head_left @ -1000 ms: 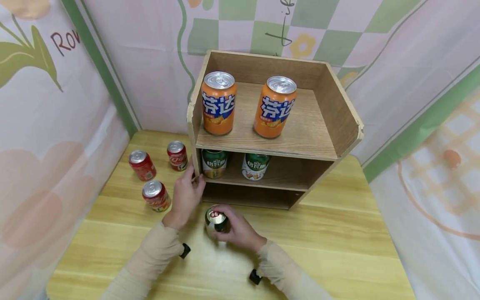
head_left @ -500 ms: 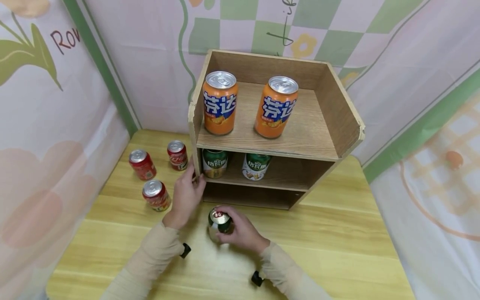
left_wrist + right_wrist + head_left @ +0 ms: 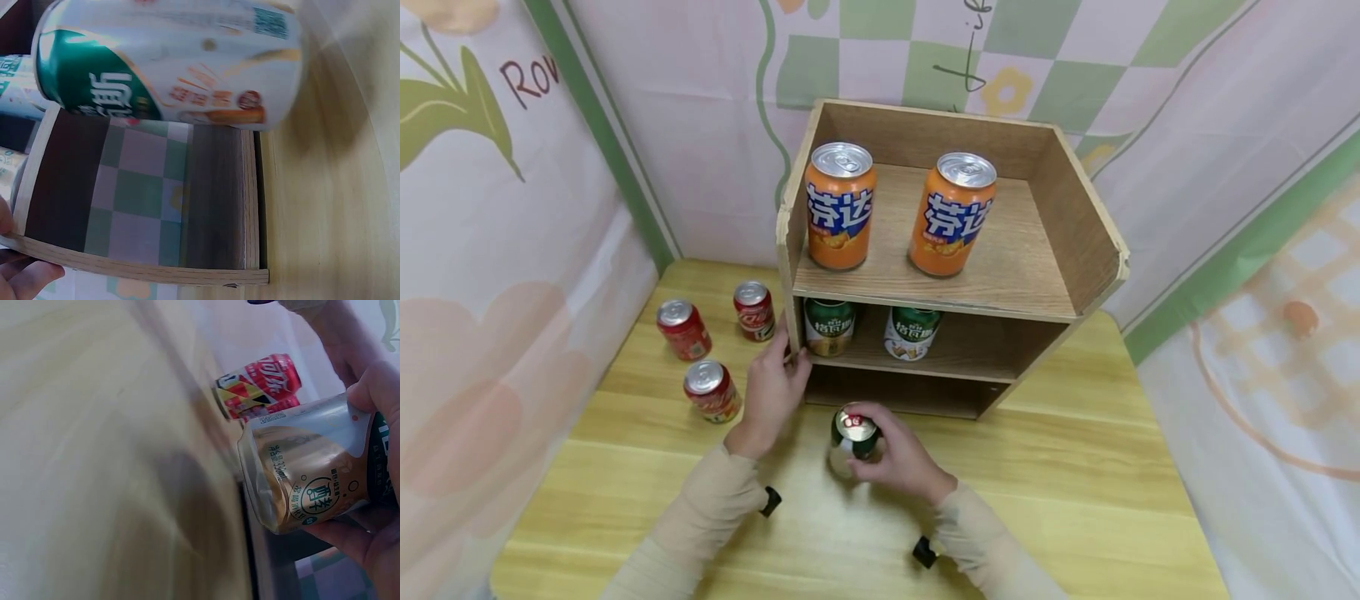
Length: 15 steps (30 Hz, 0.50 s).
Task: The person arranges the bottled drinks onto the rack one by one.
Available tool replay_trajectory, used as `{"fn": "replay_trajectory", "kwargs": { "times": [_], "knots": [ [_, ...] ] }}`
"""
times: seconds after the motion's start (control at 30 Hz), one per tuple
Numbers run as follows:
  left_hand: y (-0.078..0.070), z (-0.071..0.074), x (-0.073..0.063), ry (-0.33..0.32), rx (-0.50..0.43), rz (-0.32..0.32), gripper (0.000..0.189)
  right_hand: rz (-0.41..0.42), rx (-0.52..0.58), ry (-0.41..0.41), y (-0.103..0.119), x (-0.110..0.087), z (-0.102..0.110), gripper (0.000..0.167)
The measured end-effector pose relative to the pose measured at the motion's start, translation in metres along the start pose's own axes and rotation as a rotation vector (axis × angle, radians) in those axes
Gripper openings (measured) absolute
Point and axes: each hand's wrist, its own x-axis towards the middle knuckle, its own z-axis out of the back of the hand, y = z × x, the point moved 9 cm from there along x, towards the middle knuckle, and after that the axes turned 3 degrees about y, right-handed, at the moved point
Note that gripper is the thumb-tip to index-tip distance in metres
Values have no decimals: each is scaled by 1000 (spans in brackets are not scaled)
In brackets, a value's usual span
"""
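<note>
My right hand (image 3: 901, 457) grips a green, white and gold drink can (image 3: 844, 457) round its upper part, in front of the wooden shelf (image 3: 1033, 258). In the right wrist view the base of the can (image 3: 312, 469) is raised over the table, with a shadow below. The left wrist view shows the can's white side (image 3: 181, 69) before the bottom compartment. My left hand (image 3: 772, 392) pinches the front edge of the shelf's left side panel, thumb and fingers on either side. Two green-topped cans, one left (image 3: 830, 329) and one further right (image 3: 912, 335), stand in the middle compartment.
Two orange soda cans, a left one (image 3: 840, 217) and a right one (image 3: 951, 221), stand on the top board. Left of the shelf, three red cola cans (image 3: 712, 393) stand upright on the wooden table (image 3: 1075, 492). Patterned cloth (image 3: 700, 125) hangs behind and at both sides.
My right hand has carried the drink can a little to the right along the shelf's front. The left hand stays on the side panel, and the other cans have not moved.
</note>
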Motion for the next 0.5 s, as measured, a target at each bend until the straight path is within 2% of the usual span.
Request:
{"fn": "replay_trajectory", "kwargs": {
  "times": [0.3,0.5],
  "knots": [
    [0,0,0,11,-1,34,68,56,-1,-67,10,1,25,74],
    [1,-1,-1,16,1,40,69,52,-12,-119,47,5,53,71]
  ]
}}
